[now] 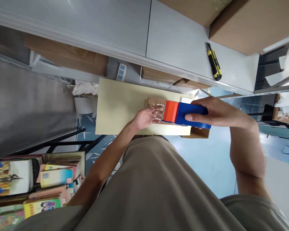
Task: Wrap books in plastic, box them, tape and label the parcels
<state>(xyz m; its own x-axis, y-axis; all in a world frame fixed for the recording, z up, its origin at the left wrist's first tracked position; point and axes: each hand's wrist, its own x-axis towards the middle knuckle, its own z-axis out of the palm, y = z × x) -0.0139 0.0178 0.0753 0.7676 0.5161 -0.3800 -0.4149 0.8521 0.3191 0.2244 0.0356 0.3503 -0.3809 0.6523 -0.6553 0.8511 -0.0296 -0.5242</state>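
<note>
A blue and orange packing tape dispenser (pixel 171 111) lies sideways above a small cardboard box (pixel 151 102). My right hand (pixel 213 112) is wrapped round its blue end, the thumb along the near side. At the toothed orange end, my left hand (pixel 145 118) has its fingers closed on a strip of clear tape (pixel 157 115). The strip hangs between those fingers and the cutter. Much of the box is hidden under the dispenser. Beneath it is a pale yellow board (pixel 120 107).
A grey table (pixel 106 29) runs across the top, with a yellow and black utility knife (pixel 214 62) and large cardboard boxes (pixel 252 27) on it. A power strip (pixel 121 72) is behind the board. Stacked books (pixel 55 178) fill the lower left. Another open carton (pixel 198 132) sits below the board's right end.
</note>
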